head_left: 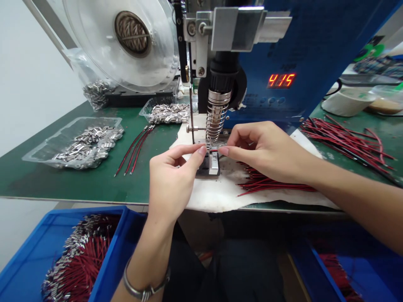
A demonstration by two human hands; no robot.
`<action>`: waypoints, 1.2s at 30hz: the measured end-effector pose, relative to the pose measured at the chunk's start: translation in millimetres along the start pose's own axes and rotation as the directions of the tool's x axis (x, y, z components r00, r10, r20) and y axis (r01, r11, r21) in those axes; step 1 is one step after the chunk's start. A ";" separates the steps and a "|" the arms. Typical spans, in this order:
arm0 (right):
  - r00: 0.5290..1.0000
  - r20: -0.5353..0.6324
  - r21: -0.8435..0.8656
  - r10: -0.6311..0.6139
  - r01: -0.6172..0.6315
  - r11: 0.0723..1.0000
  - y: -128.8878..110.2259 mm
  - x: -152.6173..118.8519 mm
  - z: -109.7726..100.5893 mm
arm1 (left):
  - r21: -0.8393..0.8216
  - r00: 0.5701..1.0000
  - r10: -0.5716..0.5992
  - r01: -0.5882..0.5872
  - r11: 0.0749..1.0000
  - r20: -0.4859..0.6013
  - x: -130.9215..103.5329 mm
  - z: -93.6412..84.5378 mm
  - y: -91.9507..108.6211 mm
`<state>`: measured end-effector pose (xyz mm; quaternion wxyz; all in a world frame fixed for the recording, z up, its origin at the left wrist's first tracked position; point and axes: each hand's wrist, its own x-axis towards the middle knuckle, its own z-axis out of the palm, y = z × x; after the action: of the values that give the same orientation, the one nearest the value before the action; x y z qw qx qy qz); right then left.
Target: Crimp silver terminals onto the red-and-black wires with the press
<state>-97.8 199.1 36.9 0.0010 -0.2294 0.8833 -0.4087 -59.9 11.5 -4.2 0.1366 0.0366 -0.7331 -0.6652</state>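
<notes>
At the small metal fixture (213, 163) under the blue machine's spring-wrapped tip (218, 115), both of my hands meet. My left hand (174, 176) pinches thumb against forefinger at the fixture's left side; whatever is between them is too small and covered to make out. From the right, my right hand (267, 149) holds a thin red-and-black wire (214, 150) between thumb and forefinger, its end reaching over the fixture. A bundle of red-and-black wires (264, 184) lies below my right hand on a white cloth (214, 197).
A clear tray of metal connectors (91, 144), another such tray (168, 113) and wires with connectors (137, 147) are on the left. More wires (349, 142) lie right. A blue bin (118, 235) of connector-ended wires stands below the table edge. The blue machine (252, 100) displays 415.
</notes>
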 end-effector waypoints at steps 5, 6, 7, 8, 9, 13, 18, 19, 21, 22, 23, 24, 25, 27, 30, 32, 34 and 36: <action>0.999 -0.017 0.015 0.035 -0.035 0.999 -1.2 -1.5 0.6 | -0.008 1.000 -0.001 0.001 1.000 0.001 -0.6 0.2 -1.4; 0.999 -0.021 0.015 0.037 -0.037 0.999 -1.4 -1.7 0.6 | -0.010 1.000 -0.001 0.001 1.000 0.001 -0.7 0.1 -1.6; 0.999 -0.023 0.012 0.039 -0.039 0.999 -1.8 -1.9 0.7 | -0.011 1.000 -0.001 0.001 1.000 0.001 -0.7 0.0 -1.8; 0.999 -0.023 0.007 0.043 -0.043 0.999 -2.2 -2.0 0.9 | -0.009 1.000 0.000 0.000 1.000 -0.002 -0.7 -0.2 -2.0; 0.999 -0.023 0.002 0.048 -0.048 0.999 -2.7 -2.1 1.1 | -0.006 1.000 0.001 -0.001 1.000 -0.004 -0.6 -0.4 -2.0; 0.998 -0.031 -0.007 0.049 -0.049 0.999 -4.1 -1.9 2.5 | 0.000 1.000 0.001 -0.001 1.000 -0.008 -0.1 -0.4 -1.8; 0.998 -0.050 -0.013 0.036 -0.037 0.999 -4.0 -1.7 3.2 | -0.004 1.000 -0.003 0.003 1.000 -0.015 0.1 1.2 -2.1; 0.998 -0.054 -0.012 0.033 -0.033 0.999 -3.9 -1.7 3.2 | -0.004 1.000 -0.001 0.001 1.000 -0.016 0.1 1.3 -2.3; 0.998 -0.057 -0.005 0.026 -0.026 1.000 -3.8 -1.8 3.4 | -0.004 1.000 0.003 -0.003 1.000 -0.015 0.0 1.3 -2.6; 0.998 -0.057 0.000 0.023 -0.023 1.000 -3.7 -1.8 3.6 | -0.004 1.000 0.005 -0.005 1.000 -0.014 -0.1 1.1 -2.7; 0.998 -0.056 0.003 0.021 -0.021 1.000 -3.6 -1.8 3.7 | -0.002 1.000 0.007 -0.007 1.000 -0.013 -0.2 0.9 -2.7; 0.998 -0.054 0.003 0.020 -0.020 1.000 -3.5 -1.8 3.9 | 0.000 1.000 0.007 -0.007 1.000 -0.014 -0.4 0.7 -2.6; 0.998 -0.053 0.000 0.020 -0.020 1.000 -3.4 -1.8 3.9 | 0.003 1.000 0.008 -0.008 1.000 -0.014 -0.5 0.7 -2.5; 0.998 -0.054 -0.006 0.021 -0.021 1.000 -3.3 -1.7 3.7 | 0.002 1.000 0.007 -0.007 1.000 -0.015 -0.7 0.7 -2.1; 0.998 -0.057 -0.009 0.027 -0.027 1.000 -3.8 -1.8 3.0 | -0.003 1.000 0.007 -0.007 1.000 -0.013 -0.5 1.0 -1.7; 0.998 -0.049 -0.006 0.033 -0.034 0.999 -4.3 -1.8 2.6 | -0.002 1.000 0.009 -0.009 1.000 -0.009 -0.3 0.8 -1.8; 0.998 -0.045 -0.005 0.039 -0.039 0.999 -4.7 -2.0 2.5 | 0.001 1.000 0.012 -0.012 1.000 -0.007 0.0 0.4 -2.1; 0.998 -0.047 -0.007 0.037 -0.037 0.999 -4.8 -2.2 2.6 | 0.001 1.000 0.011 -0.011 1.000 -0.010 0.1 0.2 -2.5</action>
<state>-93.4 195.4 38.2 -0.0131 -0.2033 0.8888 -0.4106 -60.4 11.4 -6.7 0.1442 0.0359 -0.7329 -0.6639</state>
